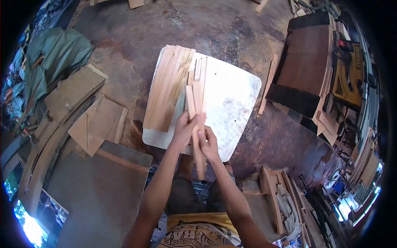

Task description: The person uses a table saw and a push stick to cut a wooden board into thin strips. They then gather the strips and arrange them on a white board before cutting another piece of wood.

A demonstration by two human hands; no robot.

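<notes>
While closed: fingers around slats.

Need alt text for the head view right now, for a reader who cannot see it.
Both hands, left hand and right hand, grip thin wooden strips held over a white board on the floor. A stack of similar wooden slats lies on the board's left side.
</notes>
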